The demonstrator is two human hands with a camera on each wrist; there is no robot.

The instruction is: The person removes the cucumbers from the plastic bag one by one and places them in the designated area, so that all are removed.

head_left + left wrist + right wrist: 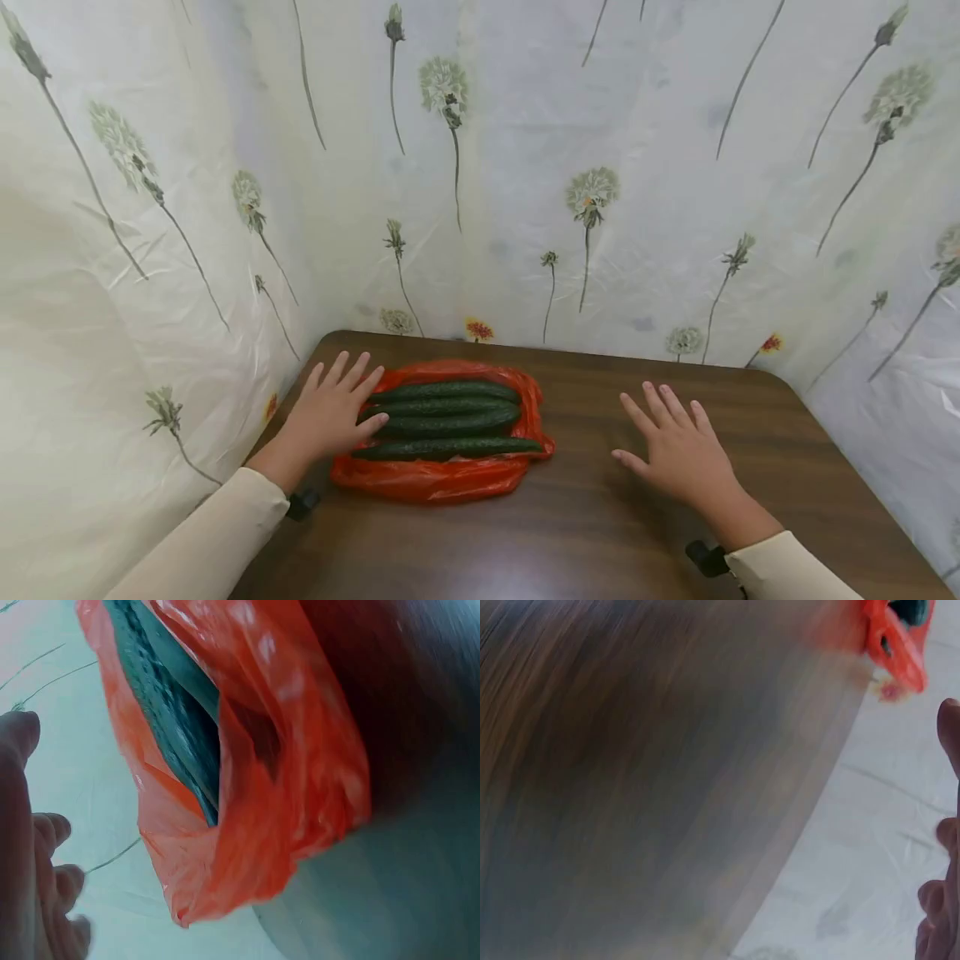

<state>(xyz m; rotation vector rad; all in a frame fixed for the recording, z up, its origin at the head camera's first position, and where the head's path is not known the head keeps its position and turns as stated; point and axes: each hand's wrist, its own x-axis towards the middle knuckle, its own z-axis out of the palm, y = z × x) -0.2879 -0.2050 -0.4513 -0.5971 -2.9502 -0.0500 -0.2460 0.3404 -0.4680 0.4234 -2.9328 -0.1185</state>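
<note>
"Where are the cucumbers (453, 424)?"

"Side by side in the open red bag (431, 482), on the left part of the worktop (592, 517)."

"And the hands?"

"Apart, fingers spread, gripping nothing: the left hand (330, 412) at the bag's left end, the right hand (682, 454) off to its right. Whether the left one brushes the plastic, one cannot tell."

"How would they handle?"

"The cucumbers are probably firm, fairly weighty together, their bumpy skin easy to grip, though hard bending could snap one. The bag looks thin, slippery, likely to slump or tear."

"Best hold?"

"One cucumber around its middle; the whole load from beneath both ends."
</note>
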